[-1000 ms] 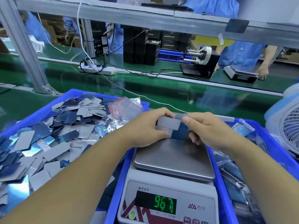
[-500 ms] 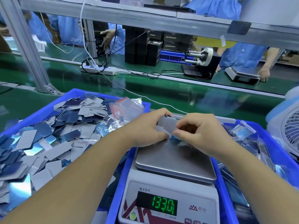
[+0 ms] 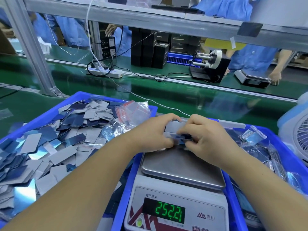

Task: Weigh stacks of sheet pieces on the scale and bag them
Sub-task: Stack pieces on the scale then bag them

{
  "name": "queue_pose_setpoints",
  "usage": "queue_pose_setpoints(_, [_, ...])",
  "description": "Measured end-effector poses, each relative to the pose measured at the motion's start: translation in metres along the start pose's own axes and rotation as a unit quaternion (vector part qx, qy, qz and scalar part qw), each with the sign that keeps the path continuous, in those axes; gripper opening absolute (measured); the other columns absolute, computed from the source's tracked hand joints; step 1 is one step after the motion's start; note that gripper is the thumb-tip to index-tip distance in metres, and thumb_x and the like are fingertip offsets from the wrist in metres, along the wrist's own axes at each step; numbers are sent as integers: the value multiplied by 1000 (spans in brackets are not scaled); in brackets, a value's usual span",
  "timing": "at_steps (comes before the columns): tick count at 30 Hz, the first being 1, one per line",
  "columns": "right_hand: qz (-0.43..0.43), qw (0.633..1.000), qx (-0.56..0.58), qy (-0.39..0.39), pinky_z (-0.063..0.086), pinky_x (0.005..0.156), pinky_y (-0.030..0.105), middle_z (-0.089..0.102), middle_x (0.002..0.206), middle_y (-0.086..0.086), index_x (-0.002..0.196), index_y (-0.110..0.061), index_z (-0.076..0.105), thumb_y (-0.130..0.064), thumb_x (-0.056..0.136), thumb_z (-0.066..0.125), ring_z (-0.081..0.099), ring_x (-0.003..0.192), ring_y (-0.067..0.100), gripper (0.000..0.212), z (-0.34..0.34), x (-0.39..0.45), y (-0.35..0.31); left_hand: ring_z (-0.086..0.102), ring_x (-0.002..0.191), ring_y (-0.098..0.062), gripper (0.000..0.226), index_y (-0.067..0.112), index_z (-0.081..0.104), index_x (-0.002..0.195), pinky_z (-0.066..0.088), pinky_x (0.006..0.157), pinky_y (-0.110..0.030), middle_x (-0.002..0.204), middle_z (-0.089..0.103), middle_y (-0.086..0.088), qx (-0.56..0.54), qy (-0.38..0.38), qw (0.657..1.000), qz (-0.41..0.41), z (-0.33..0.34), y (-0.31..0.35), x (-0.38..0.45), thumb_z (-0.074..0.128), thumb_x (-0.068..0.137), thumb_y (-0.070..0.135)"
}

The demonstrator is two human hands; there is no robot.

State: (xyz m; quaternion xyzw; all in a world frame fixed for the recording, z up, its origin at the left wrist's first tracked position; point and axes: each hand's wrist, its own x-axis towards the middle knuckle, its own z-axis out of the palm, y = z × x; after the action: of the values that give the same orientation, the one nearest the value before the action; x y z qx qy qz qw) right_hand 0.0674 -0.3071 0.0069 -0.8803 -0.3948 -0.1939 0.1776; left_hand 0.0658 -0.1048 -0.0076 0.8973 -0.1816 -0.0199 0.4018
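Observation:
A stack of grey and blue sheet pieces (image 3: 173,129) stands at the far edge of the scale's steel pan (image 3: 181,169). My left hand (image 3: 153,132) grips the stack from the left, fingers curled over its top. My right hand (image 3: 205,135) pinches a blue piece (image 3: 179,138) at the stack's front, close to the pan. The white scale (image 3: 176,212) shows green digits reading about 252.2. Much of the stack is hidden behind my fingers.
A blue bin (image 3: 50,114) at left holds several loose sheet pieces (image 3: 50,147) and empty zip bags (image 3: 133,110). Another blue bin (image 3: 283,147) at right holds filled bags (image 3: 251,136). A fan (image 3: 298,135) stands far right. Beyond runs a green conveyor (image 3: 183,97).
My right hand has come down from the top of the stack to its front and now pinches a blue piece. The scale reading climbed from about 96.7 through 133.0 to 252.2.

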Motion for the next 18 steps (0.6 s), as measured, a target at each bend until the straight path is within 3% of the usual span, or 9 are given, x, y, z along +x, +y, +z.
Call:
queue_pose_setpoints(4, [-6, 999, -1, 49, 47, 50, 35, 54, 81, 1, 96, -15, 77, 9, 65, 72, 51, 62, 23, 40, 1, 1, 0, 68, 89, -19, 54, 42, 48, 130, 57, 81, -40, 108, 69, 3, 15, -5, 1000, -7, 1, 1, 0, 70, 84, 23])
queue_pose_setpoints(8, [7, 1000, -28, 10, 50, 54, 35, 57, 83, 5, 98, -14, 76, 9, 62, 75, 56, 64, 29, 43, 6, 3, -7, 63, 76, 0, 53, 41, 50, 128, 57, 75, -32, 98, 67, 14, 12, -1, 1000, -11, 0, 0, 0, 71, 83, 24])
queue_pose_setpoints(10, [11, 1000, -16, -22, 45, 61, 30, 58, 88, 2, 101, -17, 75, 2, 68, 75, 52, 67, 22, 38, 6, 2, -7, 61, 78, 4, 54, 41, 50, 129, 55, 73, -27, 97, 65, 16, 15, 1, 1000, -14, 0, 0, 0, 72, 82, 24])
queue_pose_setpoints(13, [0, 997, 6, -73, 39, 68, 22, 56, 96, -7, 106, -22, 72, -18, 78, 75, 40, 69, 3, 28, 2, 0, -6, 63, 96, -9, 61, 38, 50, 132, 56, 84, -37, 112, 66, 9, 14, 4, 1000, -19, 0, -1, 0, 71, 77, 24])
queue_pose_setpoints(15, [-2, 996, 10, -84, 41, 69, 21, 54, 99, -10, 109, -25, 70, -30, 83, 69, 41, 71, 1, 27, 0, -1, -4, 63, 101, -13, 63, 39, 49, 133, 56, 87, -40, 118, 64, 7, 11, 1, 1000, -20, 0, -1, 1, 72, 76, 25])
queue_pose_setpoints(18, [0, 997, 19, -81, 40, 71, 22, 53, 100, -12, 111, -27, 70, -34, 87, 63, 42, 73, -2, 26, -1, -1, -3, 61, 103, -13, 68, 39, 45, 138, 55, 89, -38, 122, 63, 7, 21, -1, 1000, -22, 0, -2, 1, 72, 77, 27])
